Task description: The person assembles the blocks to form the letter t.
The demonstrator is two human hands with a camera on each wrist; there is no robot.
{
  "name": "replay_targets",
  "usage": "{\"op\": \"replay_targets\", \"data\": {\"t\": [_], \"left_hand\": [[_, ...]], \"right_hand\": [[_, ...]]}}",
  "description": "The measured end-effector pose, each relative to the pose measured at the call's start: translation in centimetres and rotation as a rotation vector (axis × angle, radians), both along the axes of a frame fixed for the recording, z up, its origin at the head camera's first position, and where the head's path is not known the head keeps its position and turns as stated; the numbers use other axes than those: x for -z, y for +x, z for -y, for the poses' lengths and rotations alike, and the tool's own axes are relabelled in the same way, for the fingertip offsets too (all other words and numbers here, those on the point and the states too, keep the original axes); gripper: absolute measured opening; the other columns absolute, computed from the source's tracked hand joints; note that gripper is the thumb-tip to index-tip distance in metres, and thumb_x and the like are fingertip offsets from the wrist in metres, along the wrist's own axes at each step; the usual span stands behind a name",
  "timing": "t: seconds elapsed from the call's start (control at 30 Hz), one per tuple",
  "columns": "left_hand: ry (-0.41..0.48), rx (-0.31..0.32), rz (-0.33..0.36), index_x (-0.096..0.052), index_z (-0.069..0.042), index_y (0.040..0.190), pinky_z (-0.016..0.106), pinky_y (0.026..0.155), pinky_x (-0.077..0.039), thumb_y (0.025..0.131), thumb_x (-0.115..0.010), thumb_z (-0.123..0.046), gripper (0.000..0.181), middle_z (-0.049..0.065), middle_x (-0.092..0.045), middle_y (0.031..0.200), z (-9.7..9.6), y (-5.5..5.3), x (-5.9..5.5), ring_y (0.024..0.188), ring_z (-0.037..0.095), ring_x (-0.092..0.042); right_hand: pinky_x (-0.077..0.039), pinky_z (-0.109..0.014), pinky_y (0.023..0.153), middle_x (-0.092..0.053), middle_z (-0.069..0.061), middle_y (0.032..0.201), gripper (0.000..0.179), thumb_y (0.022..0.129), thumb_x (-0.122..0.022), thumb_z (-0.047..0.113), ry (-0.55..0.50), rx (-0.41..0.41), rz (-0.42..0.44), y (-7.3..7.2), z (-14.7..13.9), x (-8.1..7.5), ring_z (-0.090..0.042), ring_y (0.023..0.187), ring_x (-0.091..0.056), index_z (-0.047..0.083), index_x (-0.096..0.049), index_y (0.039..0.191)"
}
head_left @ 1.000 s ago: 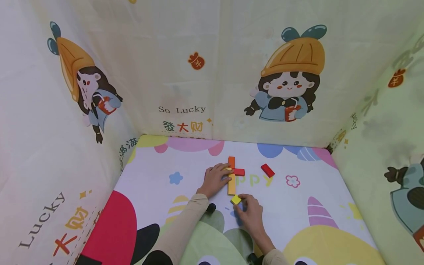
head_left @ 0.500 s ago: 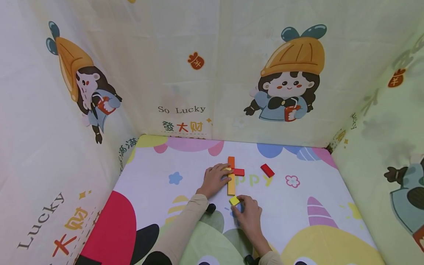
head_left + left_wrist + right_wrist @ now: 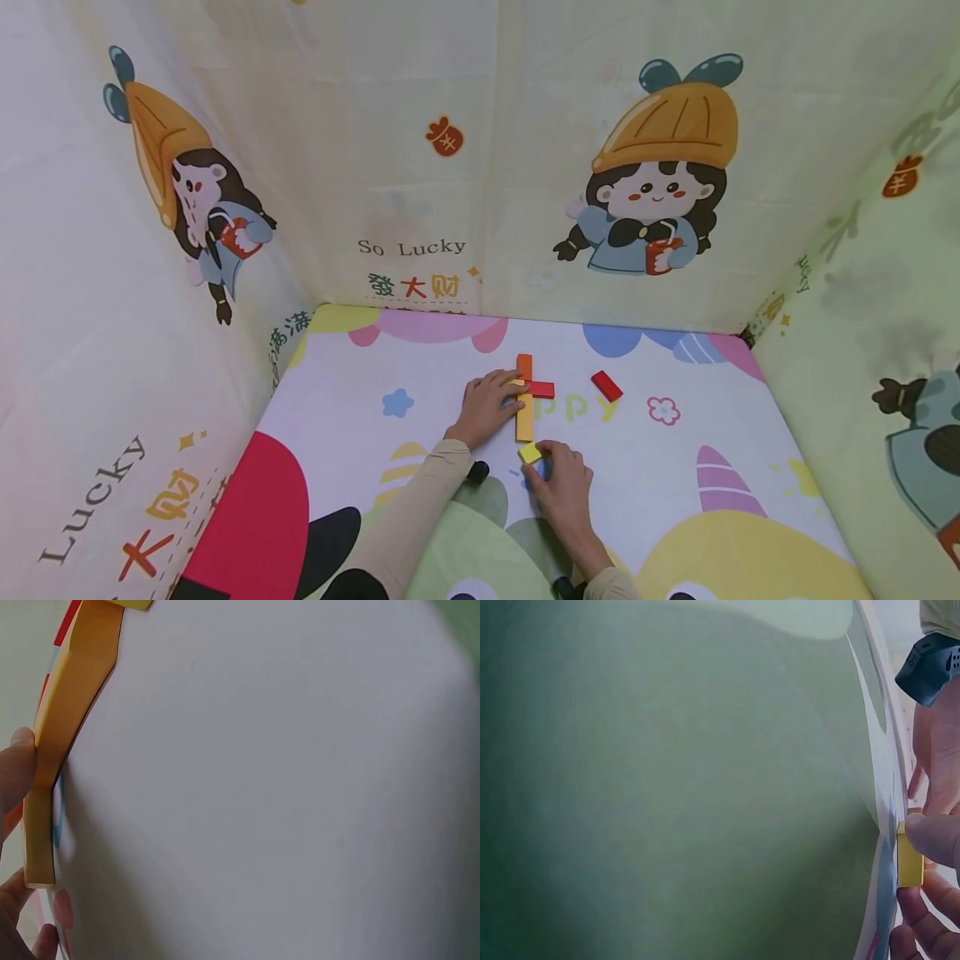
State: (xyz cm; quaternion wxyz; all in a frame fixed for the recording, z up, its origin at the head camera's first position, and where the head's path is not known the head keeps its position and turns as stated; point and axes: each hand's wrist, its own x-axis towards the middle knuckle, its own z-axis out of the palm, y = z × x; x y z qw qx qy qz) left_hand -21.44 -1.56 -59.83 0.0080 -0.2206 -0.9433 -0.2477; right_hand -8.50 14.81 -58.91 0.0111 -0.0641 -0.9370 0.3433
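In the head view, building blocks form a cross: an orange block (image 3: 524, 366), a red block (image 3: 542, 390), a long yellow-orange block (image 3: 524, 421) and a short yellow-orange block (image 3: 516, 382). My left hand (image 3: 486, 407) is on the cross from the left. Its thumb touches where the short block (image 3: 39, 840) meets the long one, with fingers at the short block's other end, holding it between them. Just below the cross, my right hand (image 3: 566, 487) pinches a small yellow block (image 3: 530, 453) between thumb and fingers. The right wrist view shows that yellow block (image 3: 910, 859) held upright.
A loose red block (image 3: 607, 386) lies to the right of the cross. The printed mat (image 3: 442, 350) covers the tabletop, bordered by cloth walls (image 3: 525, 208) at the back and both sides. A dark wrist device (image 3: 930, 667) shows in the right wrist view.
My right hand has shifted slightly left with the yellow block, bringing it beneath the long block's lower end. My left hand and the cross have stayed in place.
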Motion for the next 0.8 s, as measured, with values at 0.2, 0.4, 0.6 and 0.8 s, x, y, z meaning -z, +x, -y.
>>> {"op": "replay_targets", "data": {"t": [0.2,0.4,0.6,0.8], "left_hand": [[-0.005,-0.004,0.0,-0.066,-0.033,0.142,0.055,0.114,-0.038,0.103,-0.064,-0.044,0.041,-0.009,-0.05,0.16,-0.08,0.01,-0.1,0.151,0.019,-0.042],[-0.011,-0.002,-0.008,-0.066,-0.034,0.142,0.055,0.113,-0.038,0.103,-0.063,-0.045,0.04,-0.01,-0.05,0.16,-0.1,-0.12,0.06,0.151,0.018,-0.042],[-0.014,0.003,0.011,-0.065,-0.035,0.143,0.053,0.113,-0.038,0.103,-0.062,-0.047,0.041,-0.011,-0.048,0.161,-0.03,-0.19,0.19,0.152,0.018,-0.041],[-0.007,0.0,-0.014,-0.066,-0.034,0.141,0.053,0.111,-0.039,0.103,-0.062,-0.046,0.04,-0.01,-0.05,0.161,-0.01,-0.17,0.24,0.15,0.019,-0.043]], "right_hand": [[-0.036,-0.047,0.092,-0.07,-0.004,0.118,0.045,0.085,-0.087,0.027,0.005,0.008,-0.005,-0.03,0.01,0.11,-0.026,0.111,-0.056,0.014,-0.065,0.122],[-0.036,-0.047,0.094,-0.07,-0.005,0.119,0.045,0.086,-0.087,0.028,0.003,0.007,0.003,0.04,0.03,-0.06,-0.027,0.113,-0.055,0.014,-0.065,0.123],[-0.036,-0.047,0.092,-0.07,-0.006,0.118,0.045,0.086,-0.087,0.027,0.008,0.01,-0.011,0.15,0.03,-0.08,-0.027,0.112,-0.056,0.013,-0.065,0.122],[-0.037,-0.048,0.093,-0.07,-0.005,0.117,0.045,0.085,-0.087,0.027,0.014,0.003,-0.025,0.17,-0.01,-0.05,-0.027,0.112,-0.057,0.013,-0.066,0.122]]}}
